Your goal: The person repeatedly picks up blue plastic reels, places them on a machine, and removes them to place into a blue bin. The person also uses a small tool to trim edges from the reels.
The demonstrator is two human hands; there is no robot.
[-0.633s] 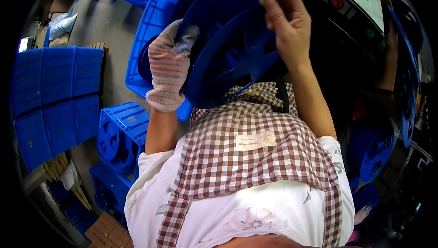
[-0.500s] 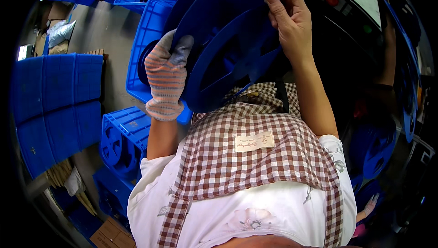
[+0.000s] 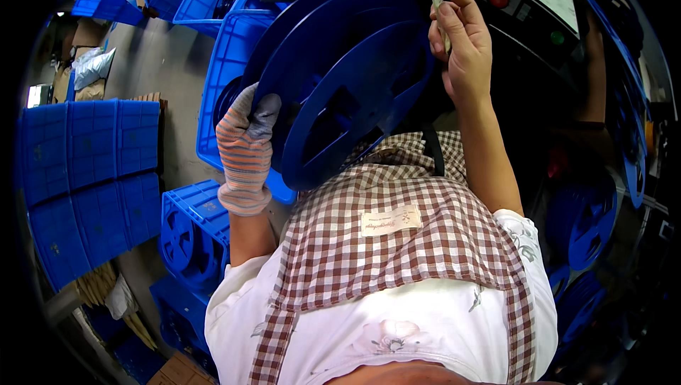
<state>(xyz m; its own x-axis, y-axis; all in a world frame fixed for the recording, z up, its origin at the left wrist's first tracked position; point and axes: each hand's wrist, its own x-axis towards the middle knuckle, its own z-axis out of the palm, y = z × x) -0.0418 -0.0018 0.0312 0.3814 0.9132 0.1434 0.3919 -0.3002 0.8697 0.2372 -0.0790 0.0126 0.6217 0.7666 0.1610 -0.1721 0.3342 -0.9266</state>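
My left hand [image 3: 245,154], in a striped orange and grey knit glove, grips the left rims of several large blue plastic reels [image 3: 340,98] held together in front of my apron. The thumb shows on the near side; the fingers behind are hidden. Bare, my right hand [image 3: 466,48] is closed round a thin blade-like tool [image 3: 441,27] with a pale handle, perhaps a knife. Its narrow metal end points up, just right of the reels' upper edge. The nearest reel is tilted and has large cutouts.
Behind the reels stands a light blue crate [image 3: 241,37]. Stacked blue bins [image 3: 92,186] fill the left side, with another blue crate [image 3: 188,232] nearer me. A machine panel [image 3: 525,2] with a red button lies at upper right. More blue reels [image 3: 582,222] stand at right.
The reels and my left hand have come down and slightly left, toward me. My right hand has shifted a little right and down, and the tool now shows more fully, apart from the reels.
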